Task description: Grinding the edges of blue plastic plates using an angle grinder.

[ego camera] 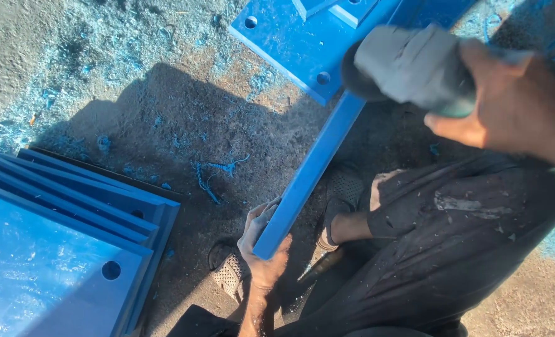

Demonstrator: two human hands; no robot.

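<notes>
1 head-worn camera looks steeply down from close above at the ground [165,106], over the person's knees, with the blue bar [308,168] running through mid-frame.

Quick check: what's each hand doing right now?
Left hand: closed around the near end of the long blue bar.
Right hand: closed on the grey power tool, held above the bar.

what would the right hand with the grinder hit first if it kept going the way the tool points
Most likely the blue plate with bolt holes: the right hand aims the grinder left, its disc already at that plate's edge, though depth is unclear.
</notes>
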